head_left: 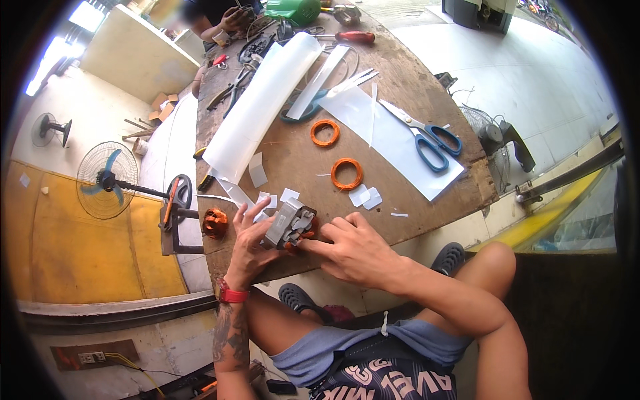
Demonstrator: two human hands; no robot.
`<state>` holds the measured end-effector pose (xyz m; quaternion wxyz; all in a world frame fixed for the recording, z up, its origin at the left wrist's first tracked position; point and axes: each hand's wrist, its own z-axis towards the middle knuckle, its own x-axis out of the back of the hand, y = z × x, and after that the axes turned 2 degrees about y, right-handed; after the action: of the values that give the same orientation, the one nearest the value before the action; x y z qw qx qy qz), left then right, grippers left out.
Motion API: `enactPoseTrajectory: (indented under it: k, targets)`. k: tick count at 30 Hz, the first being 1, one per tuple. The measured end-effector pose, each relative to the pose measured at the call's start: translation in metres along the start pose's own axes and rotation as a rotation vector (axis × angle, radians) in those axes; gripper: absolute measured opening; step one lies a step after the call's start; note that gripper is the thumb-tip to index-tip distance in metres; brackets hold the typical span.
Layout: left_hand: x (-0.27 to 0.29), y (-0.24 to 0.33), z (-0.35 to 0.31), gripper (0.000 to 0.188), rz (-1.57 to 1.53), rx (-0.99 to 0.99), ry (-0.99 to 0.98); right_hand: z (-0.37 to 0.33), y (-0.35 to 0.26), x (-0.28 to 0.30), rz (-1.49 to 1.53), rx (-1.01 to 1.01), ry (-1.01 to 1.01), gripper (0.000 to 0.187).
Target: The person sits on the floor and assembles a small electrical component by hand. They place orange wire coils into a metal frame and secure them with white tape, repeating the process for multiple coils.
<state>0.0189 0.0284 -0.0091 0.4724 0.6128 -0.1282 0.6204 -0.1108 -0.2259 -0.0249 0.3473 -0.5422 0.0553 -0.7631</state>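
The left hand (pixel 251 239) grasps a grey metal core (pixel 285 220) wound with copper wire, its thumb along the near side and its fingers raised and spread beside it. The right hand (pixel 355 245) has its fingers bent inward, fingertips touching the core's right side; whether they pinch anything I cannot tell. Both forearms come up from below, a red watch (pixel 233 294) on the left wrist. The core is at the near edge of a worn wooden table (pixel 415 75), with small white paper pieces (pixel 289 195) just beyond it and a copper-wound part (pixel 215 223) to the left. Farther in lie two orange wire coils (pixel 315 135), a large translucent roll (pixel 263 107) and a flat white sheet (pixel 400 147) with blue-handled scissors (pixel 419 125) on it. A red-handled screwdriver (pixel 355 37) lies near the far end, where another person's hand (pixel 231 21) shows. Left of the table stands a blue-bladed fan (pixel 110 179) before a yellow panel (pixel 87 240); to the right spreads a pale floor (pixel 533 73).
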Motion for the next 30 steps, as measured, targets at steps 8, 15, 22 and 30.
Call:
enactPoseTrajectory:
  k: [8,15,22,30]
  targets:
    - [-0.002,0.002,-0.001,0.073,0.026,-0.028,0.009,-0.004,0.002,0.006,-0.078,-0.075,-0.017,0.050]
    - [-0.003,0.003,-0.001,0.073,0.018,-0.012,-0.003,-0.007,0.018,0.033,0.724,-0.305,0.217,0.024]
    - [-0.002,0.003,0.000,0.073,-0.007,-0.012,-0.002,-0.005,0.018,0.020,0.205,-0.041,0.249,0.026]
    - [-0.003,0.005,-0.001,0.070,-0.020,-0.003,0.008,0.007,0.002,-0.001,-0.066,0.053,0.342,0.016]
